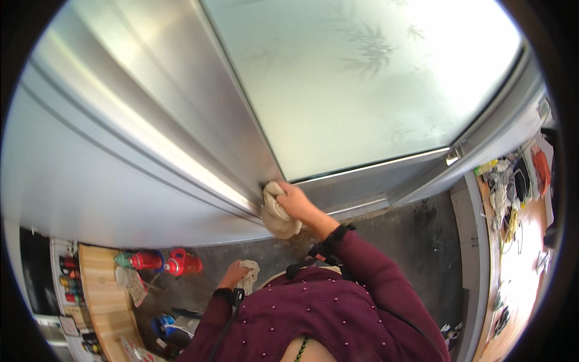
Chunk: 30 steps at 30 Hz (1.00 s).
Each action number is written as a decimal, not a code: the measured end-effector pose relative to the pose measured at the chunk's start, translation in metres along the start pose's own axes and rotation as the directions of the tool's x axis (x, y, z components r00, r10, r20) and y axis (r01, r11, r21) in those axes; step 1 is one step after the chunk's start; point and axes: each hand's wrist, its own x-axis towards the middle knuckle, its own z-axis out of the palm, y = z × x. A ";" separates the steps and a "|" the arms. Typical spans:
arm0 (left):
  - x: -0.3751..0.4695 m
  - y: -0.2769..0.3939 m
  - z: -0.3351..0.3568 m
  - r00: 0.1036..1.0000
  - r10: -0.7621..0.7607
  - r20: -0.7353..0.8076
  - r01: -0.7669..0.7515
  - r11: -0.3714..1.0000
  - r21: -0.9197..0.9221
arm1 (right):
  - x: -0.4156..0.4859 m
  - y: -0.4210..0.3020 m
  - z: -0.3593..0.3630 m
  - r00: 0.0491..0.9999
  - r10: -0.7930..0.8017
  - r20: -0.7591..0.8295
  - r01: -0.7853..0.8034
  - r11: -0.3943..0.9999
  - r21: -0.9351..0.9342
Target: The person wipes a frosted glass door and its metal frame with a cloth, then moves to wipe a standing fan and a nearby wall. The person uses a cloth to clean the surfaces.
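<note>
My right hand (pixel 294 202) grips a bunched beige cloth (pixel 281 221) and presses it against the metal door frame (pixel 253 167), near the lower left corner of a frosted glass panel (pixel 362 99) with a leaf pattern. Part of the cloth hangs below my fingers. Low at my side, my left hand (pixel 236 273) holds another light cloth (pixel 249 273), away from the door. A metal handle or latch (pixel 453 156) sits at the panel's lower right corner.
Red thermos flasks (pixel 183 264) stand on the dark floor (pixel 407 244) at the left, beside a wooden cabinet (pixel 102 289). Blue items lie nearer to me. At the right, a long wooden counter (pixel 531 244) bears cables, gloves and bags. A smooth metallic panel (pixel 113 181) fills the left.
</note>
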 end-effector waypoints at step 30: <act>0.019 -0.046 0.036 0.998 -0.009 -0.062 0.006 0.999 -0.039 | -0.021 -0.330 0.009 0.091 -0.986 -0.137 0.885 0.143 -0.443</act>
